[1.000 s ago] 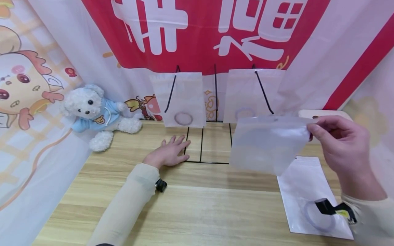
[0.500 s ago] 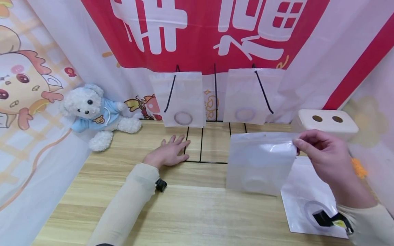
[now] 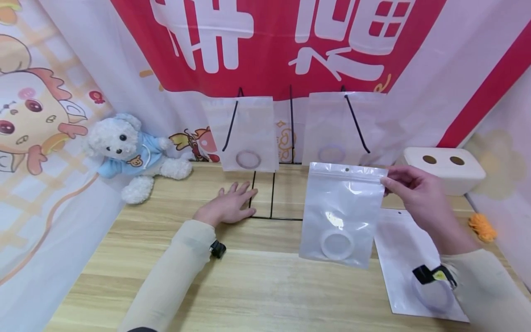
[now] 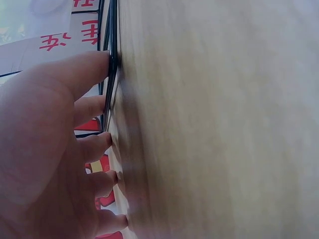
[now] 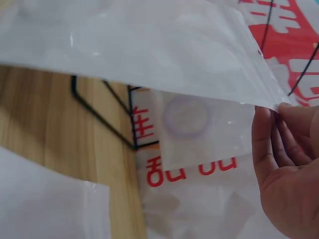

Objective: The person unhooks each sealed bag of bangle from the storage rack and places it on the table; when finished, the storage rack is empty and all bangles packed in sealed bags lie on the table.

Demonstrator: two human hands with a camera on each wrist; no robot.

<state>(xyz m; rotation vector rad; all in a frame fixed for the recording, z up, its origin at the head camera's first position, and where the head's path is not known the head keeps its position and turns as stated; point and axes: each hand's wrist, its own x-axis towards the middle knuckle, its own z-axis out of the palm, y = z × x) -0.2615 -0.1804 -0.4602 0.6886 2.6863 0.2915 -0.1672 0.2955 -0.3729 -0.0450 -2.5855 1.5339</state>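
Note:
My right hand (image 3: 419, 193) pinches the upper right edge of a white zip-lock bag (image 3: 338, 207), which hangs upright over the table with a ring shape showing low in it. In the right wrist view, thumb and fingertips grip the edge of this bag (image 5: 149, 45). My left hand (image 3: 227, 204) lies with fingers spread on the table, fingertips at the base of a black wire rack (image 3: 271, 196). Two similar bags hang on the rack's prongs, a left bag (image 3: 249, 129) and a right bag (image 3: 325, 124). Another bag (image 3: 408, 249) lies flat under my right forearm.
A white plush bear (image 3: 120, 138) in a blue hoodie sits at the back left. At the back right stands a cream box (image 3: 444, 173) with two round holes, an orange fluffy thing (image 3: 482, 227) near it. Printed cloth hangs behind the wooden table (image 3: 249, 286).
My right hand has moved left, bringing the bag toward the middle and turning its face to the head camera, so the ring now shows clearly. The left hand stays put.

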